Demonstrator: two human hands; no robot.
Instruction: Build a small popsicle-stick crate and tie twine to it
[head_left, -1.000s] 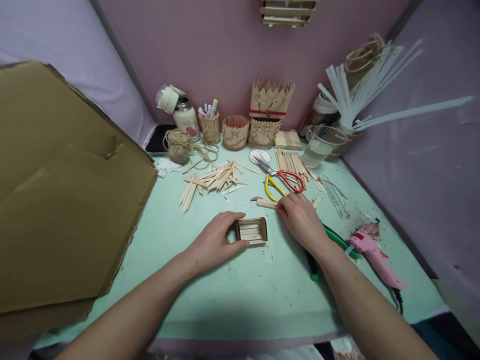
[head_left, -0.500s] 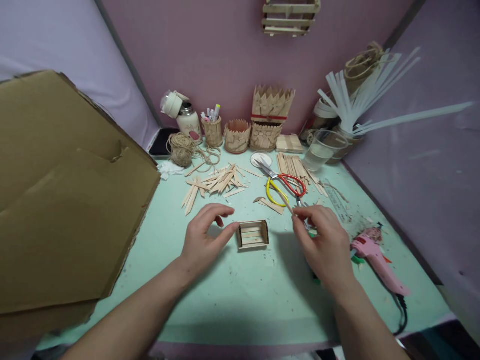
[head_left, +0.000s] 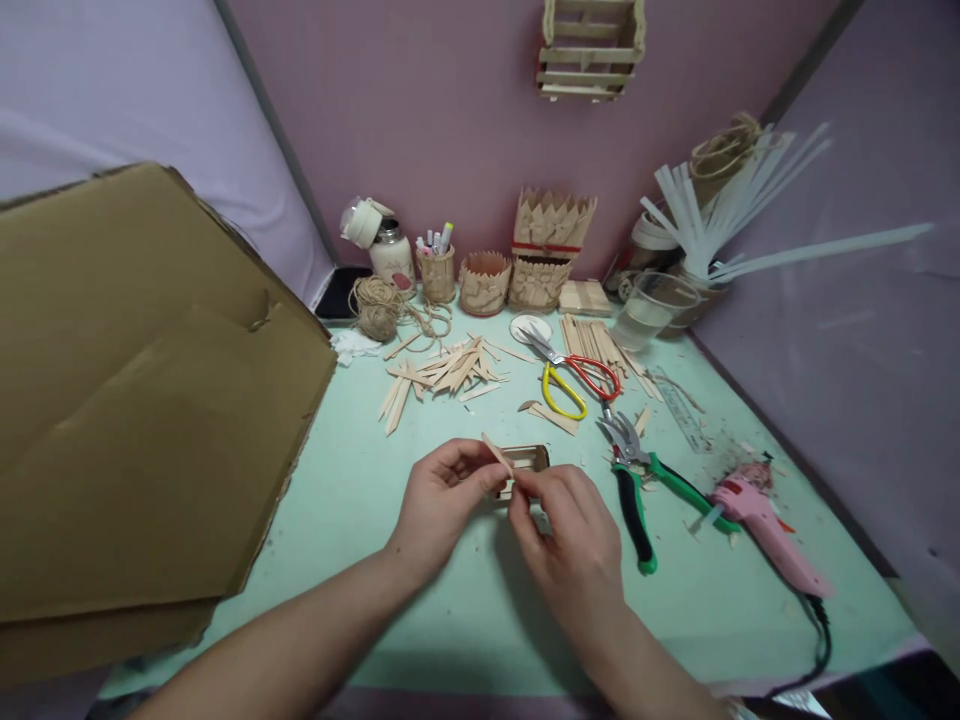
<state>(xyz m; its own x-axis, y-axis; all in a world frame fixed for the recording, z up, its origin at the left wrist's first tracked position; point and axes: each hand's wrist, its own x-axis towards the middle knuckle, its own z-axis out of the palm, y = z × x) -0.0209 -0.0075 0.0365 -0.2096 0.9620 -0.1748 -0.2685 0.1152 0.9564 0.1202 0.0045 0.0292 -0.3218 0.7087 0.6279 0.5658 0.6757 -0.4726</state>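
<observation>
Between my two hands is a short, flat wooden stick (head_left: 497, 454), held slantwise. My left hand (head_left: 450, 500) pinches it between thumb and fingers. The fingertips of my right hand (head_left: 566, 525) are closed on its lower right end. Just behind the fingers, a small wooden box (head_left: 534, 458) with dark-edged end pieces rests on the table, partly hidden by my hands. To the right of my right hand lie green-handled pruning shears (head_left: 636, 470), their handles spread.
Red-and-yellow-handled scissors (head_left: 570, 372) lie behind the box. Loose wooden sticks (head_left: 454, 368) are heaped at the back. A pink glue gun (head_left: 772, 530) with a cord lies at the right. A large cardboard sheet (head_left: 150, 400) stands at the left, and a clear cup (head_left: 651, 305) stands back right.
My right hand has moved left with the stick, uncovering the shears. My left hand has moved slightly right and closed on the stick. The view has shifted a little.
</observation>
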